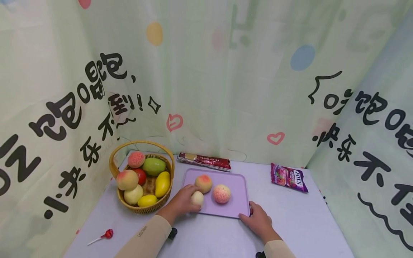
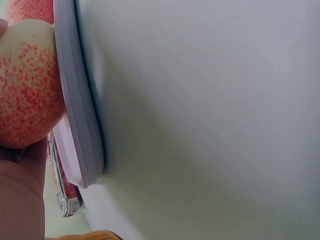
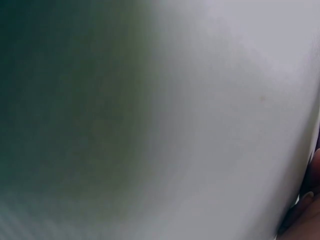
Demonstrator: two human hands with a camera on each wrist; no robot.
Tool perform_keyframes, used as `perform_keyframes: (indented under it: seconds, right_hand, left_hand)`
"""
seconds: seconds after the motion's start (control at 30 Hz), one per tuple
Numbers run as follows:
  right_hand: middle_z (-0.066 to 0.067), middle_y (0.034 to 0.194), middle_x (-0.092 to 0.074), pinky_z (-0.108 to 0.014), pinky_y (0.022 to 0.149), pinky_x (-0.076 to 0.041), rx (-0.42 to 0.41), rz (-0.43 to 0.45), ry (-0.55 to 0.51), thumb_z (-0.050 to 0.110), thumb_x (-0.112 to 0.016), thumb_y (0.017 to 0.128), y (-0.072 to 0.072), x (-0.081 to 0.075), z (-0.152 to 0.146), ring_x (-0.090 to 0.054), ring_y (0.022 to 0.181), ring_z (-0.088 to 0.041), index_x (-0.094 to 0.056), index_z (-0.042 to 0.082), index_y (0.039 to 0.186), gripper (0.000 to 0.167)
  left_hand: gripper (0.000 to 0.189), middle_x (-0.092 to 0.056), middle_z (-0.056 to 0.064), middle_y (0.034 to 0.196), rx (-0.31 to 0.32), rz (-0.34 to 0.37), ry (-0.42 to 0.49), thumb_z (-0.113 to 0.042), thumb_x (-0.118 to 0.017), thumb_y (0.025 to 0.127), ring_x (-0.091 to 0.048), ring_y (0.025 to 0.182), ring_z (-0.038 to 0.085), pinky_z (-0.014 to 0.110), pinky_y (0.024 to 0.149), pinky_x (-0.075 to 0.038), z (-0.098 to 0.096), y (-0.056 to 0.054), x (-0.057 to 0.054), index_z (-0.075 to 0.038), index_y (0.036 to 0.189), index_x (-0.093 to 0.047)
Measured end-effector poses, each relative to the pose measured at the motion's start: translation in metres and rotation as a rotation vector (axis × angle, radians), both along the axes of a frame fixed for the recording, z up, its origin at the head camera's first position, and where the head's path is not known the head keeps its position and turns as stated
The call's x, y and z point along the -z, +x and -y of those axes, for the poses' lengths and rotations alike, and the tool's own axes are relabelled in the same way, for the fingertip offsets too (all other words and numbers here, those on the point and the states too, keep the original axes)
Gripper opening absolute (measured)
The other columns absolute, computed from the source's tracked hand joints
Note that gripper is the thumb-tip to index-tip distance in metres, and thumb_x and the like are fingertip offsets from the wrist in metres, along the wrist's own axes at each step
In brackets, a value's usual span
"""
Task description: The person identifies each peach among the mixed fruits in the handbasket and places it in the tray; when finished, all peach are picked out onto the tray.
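Observation:
My left hand (image 1: pixel 182 200) holds a pale peach (image 1: pixel 197 199) at the front left of a light purple tray (image 1: pixel 238 188). In the left wrist view this peach (image 2: pixel 27 90) shows red speckles and sits against the tray's rim (image 2: pixel 80 110). Two more peaches lie on the tray: an orange-yellow peach (image 1: pixel 203 182) behind the held one, and a pink speckled peach (image 1: pixel 221 194) near the middle. With thumb and fingers, my right hand (image 1: pixel 258 221) grips the tray's front right corner. Only a few right fingers (image 3: pixel 312 175) show at the edge of the right wrist view.
Left of the tray stands a wicker basket (image 1: pixel 151 208) of fruit with a tall handle. A red snack pack (image 1: pixel 204 161) lies behind the tray, a purple candy bag (image 1: pixel 289 177) at back right. A lollipop (image 1: pixel 108 234) lies front left. Printed curtains (image 1: pixel 206 89) enclose the table.

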State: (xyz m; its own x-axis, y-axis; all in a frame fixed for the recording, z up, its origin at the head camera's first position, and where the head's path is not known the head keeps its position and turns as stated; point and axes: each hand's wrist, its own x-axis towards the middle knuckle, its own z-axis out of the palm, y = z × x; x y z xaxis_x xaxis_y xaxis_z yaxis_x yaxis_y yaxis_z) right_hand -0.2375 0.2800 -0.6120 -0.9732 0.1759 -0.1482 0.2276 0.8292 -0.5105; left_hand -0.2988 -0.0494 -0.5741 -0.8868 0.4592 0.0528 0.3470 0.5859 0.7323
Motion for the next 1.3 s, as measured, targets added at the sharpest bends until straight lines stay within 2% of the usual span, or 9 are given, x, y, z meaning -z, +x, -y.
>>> perform_keyframes:
  seconds: [0.37, 0.67, 0.87, 1.0, 1.3]
  right_hand:
    - [-0.008, 0.103, -0.065, -0.059, 0.087, -0.044, -0.002, 0.001, -0.007, 0.050, -0.079, 0.082, 0.000, -0.002, 0.001, -0.057, 0.095, -0.025, -0.050, -0.003, 0.145, 0.088]
    - [-0.011, 0.113, -0.067, -0.062, 0.091, -0.044, 0.003, 0.005, -0.001, 0.050, -0.079, 0.082, 0.001, -0.003, 0.001, -0.059, 0.102, -0.028, -0.051, -0.002, 0.145, 0.087]
    - [-0.015, 0.121, -0.067, -0.065, 0.093, -0.044, -0.002, 0.015, -0.001, 0.051, -0.079, 0.083, 0.001, -0.003, 0.001, -0.061, 0.110, -0.032, -0.050, -0.003, 0.146, 0.088]
    - [-0.016, 0.122, -0.067, -0.065, 0.094, -0.044, -0.003, 0.024, 0.003, 0.051, -0.079, 0.083, 0.001, -0.003, 0.000, -0.061, 0.111, -0.032, -0.050, -0.003, 0.146, 0.087]
    - [-0.012, 0.112, -0.067, -0.062, 0.090, -0.044, -0.007, 0.023, -0.011, 0.051, -0.079, 0.083, 0.002, -0.008, 0.002, -0.059, 0.102, -0.029, -0.050, -0.004, 0.145, 0.088]
  left_hand:
    - [0.069, -0.062, 0.009, 0.133, 0.005, -0.023, 0.022, -0.028, -0.090, 0.076, -0.059, 0.113, 0.023, 0.048, 0.103, -0.050, 0.008, -0.001, 0.002, -0.010, 0.136, -0.062]
    - [0.070, -0.062, 0.008, 0.134, -0.016, -0.027, -0.016, -0.031, -0.089, 0.079, -0.058, 0.118, 0.024, 0.049, 0.108, -0.049, 0.011, -0.002, -0.003, -0.010, 0.139, -0.060]
    - [0.069, -0.061, 0.004, 0.135, -0.046, 0.023, -0.038, -0.032, -0.088, 0.080, -0.057, 0.119, 0.022, 0.048, 0.109, -0.048, 0.013, -0.003, -0.006, -0.014, 0.140, -0.060]
    - [0.068, -0.061, 0.003, 0.135, -0.053, 0.006, -0.075, -0.034, -0.088, 0.081, -0.057, 0.118, 0.020, 0.046, 0.108, -0.049, 0.017, -0.003, -0.009, -0.015, 0.139, -0.060]
    - [0.064, -0.061, 0.004, 0.137, 0.002, -0.074, -0.138, -0.032, -0.085, 0.084, -0.057, 0.124, 0.022, 0.045, 0.111, -0.048, 0.028, 0.003, -0.029, -0.015, 0.139, -0.059]
